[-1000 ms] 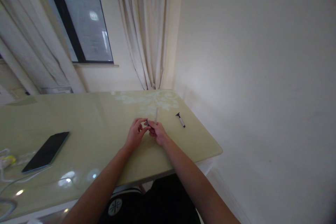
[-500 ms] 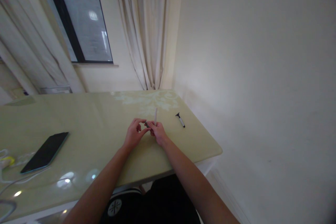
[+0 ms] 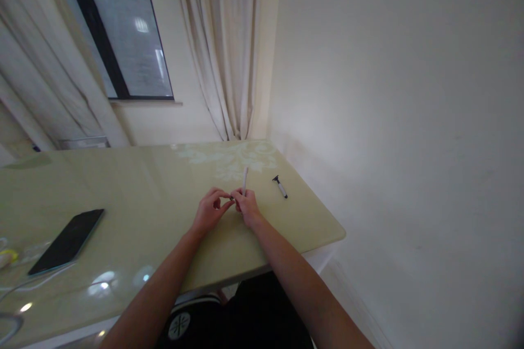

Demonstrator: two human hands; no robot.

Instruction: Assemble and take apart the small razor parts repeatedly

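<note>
My left hand point(image 3: 210, 210) is closed in a pinch, thumb and forefinger meeting on a small dark piece point(image 3: 231, 198) that is mostly covered by fingers. Right beside it, my right hand point(image 3: 247, 207) is closed around a slim whitish stick point(image 3: 245, 177), whose upper end points up and away from me. The right fingertips also touch the dark piece; its kind is too small to make out. To the right of my hands, a razor point(image 3: 280, 187) with a grey and black handle lies on the table.
The glossy pale green table point(image 3: 155, 196) ends at a rounded corner on the right, near the white wall point(image 3: 388, 120). A dark tablet point(image 3: 67, 241) lies at the left, with a cable point(image 3: 36, 283) beside it. Curtains point(image 3: 229, 54) hang behind.
The fingers of my left hand have closed in nearer to the right hand, covering more of the dark piece. The whitish stick has tilted slightly to the right.
</note>
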